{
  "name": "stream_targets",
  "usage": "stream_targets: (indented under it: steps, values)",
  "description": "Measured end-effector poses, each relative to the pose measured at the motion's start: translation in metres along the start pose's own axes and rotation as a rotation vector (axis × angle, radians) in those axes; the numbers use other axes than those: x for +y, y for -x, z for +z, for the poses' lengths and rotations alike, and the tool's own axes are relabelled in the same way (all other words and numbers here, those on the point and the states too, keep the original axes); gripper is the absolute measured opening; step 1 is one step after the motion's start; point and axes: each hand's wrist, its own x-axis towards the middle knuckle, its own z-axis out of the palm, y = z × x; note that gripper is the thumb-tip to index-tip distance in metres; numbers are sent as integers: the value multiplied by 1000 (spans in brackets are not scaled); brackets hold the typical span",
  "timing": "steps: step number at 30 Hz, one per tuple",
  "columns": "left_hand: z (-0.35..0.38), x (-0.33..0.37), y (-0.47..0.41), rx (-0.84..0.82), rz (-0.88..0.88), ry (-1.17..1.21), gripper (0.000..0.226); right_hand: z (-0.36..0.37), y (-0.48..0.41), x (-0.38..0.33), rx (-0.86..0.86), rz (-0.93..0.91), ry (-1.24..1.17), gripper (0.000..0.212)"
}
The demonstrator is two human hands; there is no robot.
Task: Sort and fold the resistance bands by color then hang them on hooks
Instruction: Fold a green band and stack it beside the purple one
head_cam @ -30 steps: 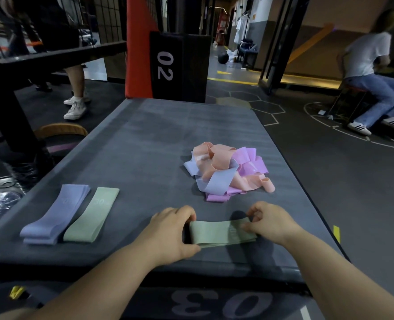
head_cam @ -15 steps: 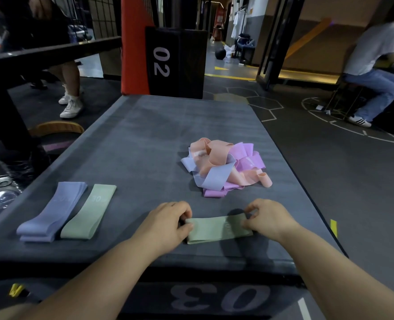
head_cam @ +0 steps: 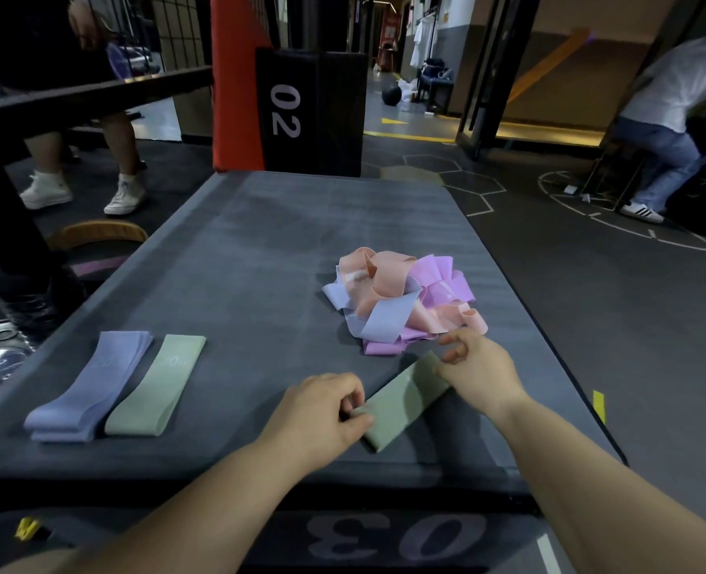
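Pinching green band (head_cam: 401, 401) at each end, slanted, at bench (head_cam: 260, 263) front: my left hand (head_cam: 322, 412) nearer, right hand (head_cam: 477, 368) beside pile (head_cam: 401, 300).

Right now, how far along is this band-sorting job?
Done: a folded lilac-blue stack and one folded green band lie side by side at the left of the mat. In hand: the left hand and right hand pinch the ends of a second green band. Left: the tangled pile of peach, pink and lilac-blue bands needs sorting and folding; nothing is hung, no hooks in view.
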Motion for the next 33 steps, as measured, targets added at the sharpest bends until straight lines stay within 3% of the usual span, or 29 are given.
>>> stream_targets:
  steps: [3, 6, 9, 16, 24, 28, 31, 33]
  values:
    - [7, 4, 0, 38, 16, -64, 17, 8, 0, 1, 40, -60, -7, 22]
    - [13, 4, 2, 74, 80, -78, 31, 13, -1, 5, 41, -121, 163, 19]
    - [13, 6, 3, -50, 150, -146, 45, 12, -2, 5, 12, -183, 308, 23]
    - [11, 7, 5, -255, 177, -192, 42, 11, 10, 3, -85, -288, 513, 27]
    - [18, 11, 6, -172, 125, -222, 43, 22, 18, 10, -132, -261, 679, 56]
    - [17, 12, 6, -226, 133, -321, 49, 24, 18, 17, -214, -235, 678, 89]
    - [16, 13, 8, -248, 122, -344, 50, 24, 17, 17, -229, -224, 671, 66]
    - [16, 14, 9, -266, 119, -357, 51, 23, 18, 15, -238, -223, 675, 63]
